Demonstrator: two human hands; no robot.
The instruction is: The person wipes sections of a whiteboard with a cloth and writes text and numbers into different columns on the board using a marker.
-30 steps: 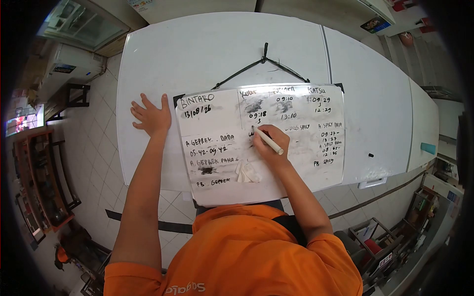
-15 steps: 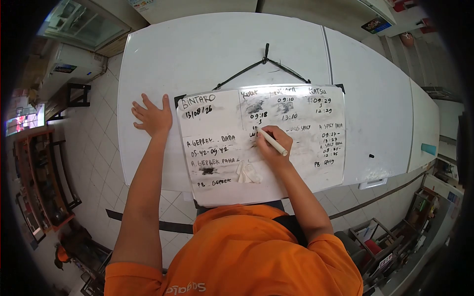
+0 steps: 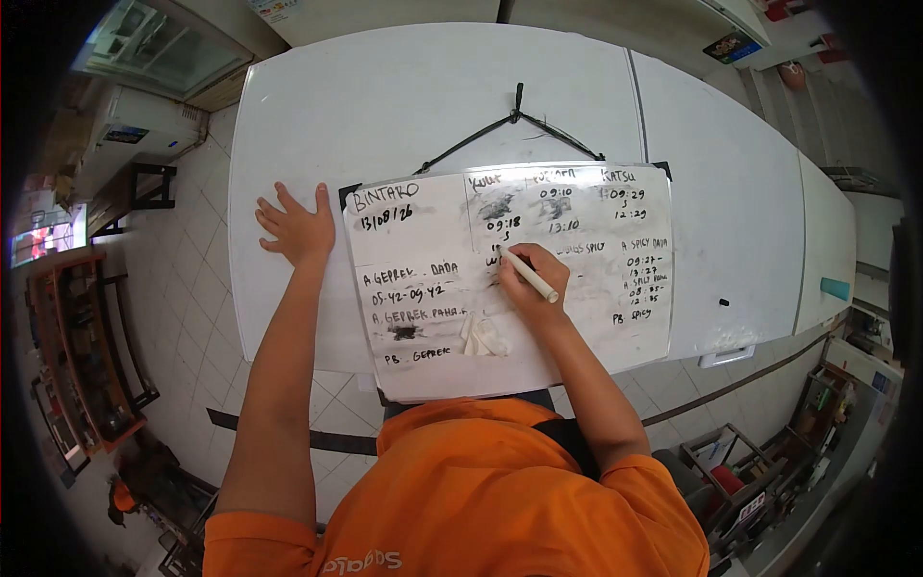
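My right hand grips a white marker, its tip at the whiteboard just under the handwritten "09:18". Flat on the white table lies my left hand, fingers spread, beside the board's upper left corner. Handwritten names and times in black cover the board, with dark smudges among them. A crumpled white tissue rests on the board, below and left of my right hand. From the board's top edge a black cord stretches to a knot on the table.
A small black marker cap lies on the table right of the board. Farther right is a teal object. A wooden shelf unit stands at the left, and a chair with red on it is at the lower right.
Almost nothing differs. My right hand and the marker stay at the same spot on the board, and my left hand keeps its place.
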